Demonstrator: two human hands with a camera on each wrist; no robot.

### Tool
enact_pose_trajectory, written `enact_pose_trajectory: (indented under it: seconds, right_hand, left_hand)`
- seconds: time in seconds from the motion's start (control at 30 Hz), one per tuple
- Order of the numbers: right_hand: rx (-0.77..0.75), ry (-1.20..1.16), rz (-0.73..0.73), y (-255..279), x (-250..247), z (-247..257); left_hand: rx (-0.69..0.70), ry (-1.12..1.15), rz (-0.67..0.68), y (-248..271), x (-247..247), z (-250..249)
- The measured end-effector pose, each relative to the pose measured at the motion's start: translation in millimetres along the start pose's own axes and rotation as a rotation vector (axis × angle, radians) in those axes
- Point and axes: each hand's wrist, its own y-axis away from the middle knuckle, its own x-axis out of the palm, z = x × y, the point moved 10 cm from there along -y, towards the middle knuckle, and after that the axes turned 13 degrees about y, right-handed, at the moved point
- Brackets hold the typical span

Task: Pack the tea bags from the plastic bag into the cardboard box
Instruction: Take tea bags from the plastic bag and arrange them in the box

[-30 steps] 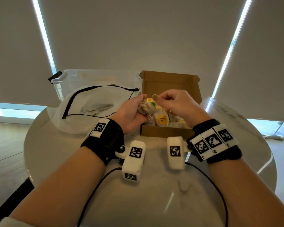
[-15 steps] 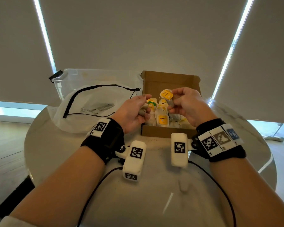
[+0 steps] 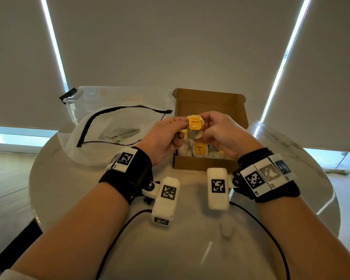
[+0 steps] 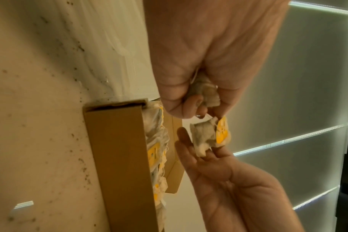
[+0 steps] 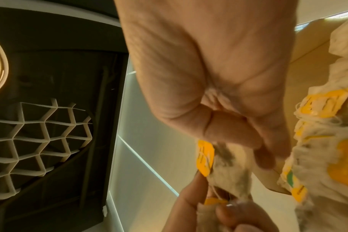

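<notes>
Both hands hover over the open cardboard box (image 3: 205, 163), which holds several tea bags (image 3: 199, 148) with yellow tags. My right hand (image 3: 205, 128) pinches a tea bag (image 3: 194, 126) by its pouch, its yellow tag facing me. My left hand (image 3: 178, 130) touches that tag with its fingertips and grips another crumpled tea bag (image 4: 205, 92) in its curled fingers. The right wrist view shows the pinched tea bag (image 5: 228, 166) between the two hands. The plastic bag (image 3: 109, 138) lies to the left of the box, its inside hard to make out.
A clear plastic bin (image 3: 85, 100) stands behind the plastic bag at the table's far left. The box lid (image 3: 210, 106) stands upright at the back. Two cables run across the round white table (image 3: 190, 249) toward me.
The right hand has brought the yellow-tagged tea bag left and a little down. The left hand has risen to meet it, so the hands now touch at the tag.
</notes>
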Motion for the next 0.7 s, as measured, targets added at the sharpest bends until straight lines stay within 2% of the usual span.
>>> enact_pose_trajectory:
  seconds: [0.07, 0.23, 0.3, 0.4, 0.57, 0.7]
  right_hand:
    - [-0.006, 0.051, 0.007, 1.1, -1.2, 0.7]
    - [0.014, -0.037, 0.062, 2.4, -0.1, 0.7]
    - [0.006, 0.032, 0.013, 3.2, -2.4, 0.4]
    - [-0.012, 0.061, -0.154, 2.4, -19.0, -0.4]
    - [0.169, -0.02, -0.313, -0.4, -53.5, -26.3]
    - [0.387, 0.05, -0.312, 1.2, -64.2, -59.4]
  left_hand:
    - [-0.003, -0.015, 0.012, 0.4, 2.1, -0.1]
    - [0.005, -0.054, 0.061, 2.1, 6.0, -1.2]
    - [0.001, -0.066, 0.075, 3.2, 7.3, -0.5]
    - [0.002, -0.078, 0.075, 3.8, 9.2, 0.4]
    - [-0.058, 0.073, -0.019, 3.8, 2.3, 2.4]
    - [-0.12, 0.214, -0.062, 3.2, -3.2, 8.3]
